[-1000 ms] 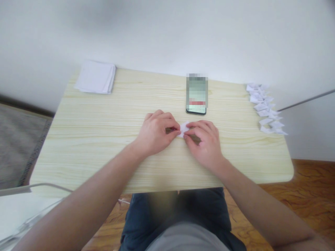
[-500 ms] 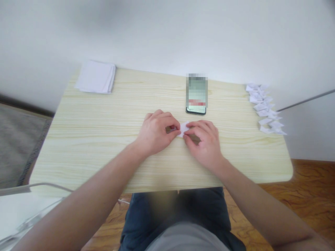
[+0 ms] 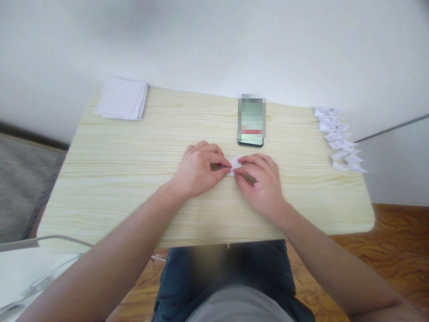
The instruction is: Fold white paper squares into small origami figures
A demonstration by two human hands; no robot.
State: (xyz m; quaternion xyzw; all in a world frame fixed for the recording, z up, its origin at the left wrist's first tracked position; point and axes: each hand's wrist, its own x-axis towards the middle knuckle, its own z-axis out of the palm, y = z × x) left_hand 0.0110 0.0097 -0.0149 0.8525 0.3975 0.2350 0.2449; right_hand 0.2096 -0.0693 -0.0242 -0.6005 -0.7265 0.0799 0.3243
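Between my two hands, just above the middle of the table, is a small piece of folded white paper (image 3: 236,163). My left hand (image 3: 204,169) pinches its left end with thumb and forefinger. On the other side my right hand (image 3: 262,181) grips the paper's right part, thumb and fingertips closed on it. The fingers cover much of the paper, so its full shape is hidden. A phone (image 3: 251,120) lies flat a little beyond my hands, its screen lit and pixelated.
A stack of white paper sheets (image 3: 122,98) lies at the table's far left corner. Several folded white paper pieces (image 3: 337,138) stand in a row along the right edge. The pale wooden table (image 3: 110,179) meets a white wall behind. A cable (image 3: 63,237) crosses the lower left.
My left thumb and forefinger have drawn closer together on the paper's left end. Both hands otherwise stay almost in place.
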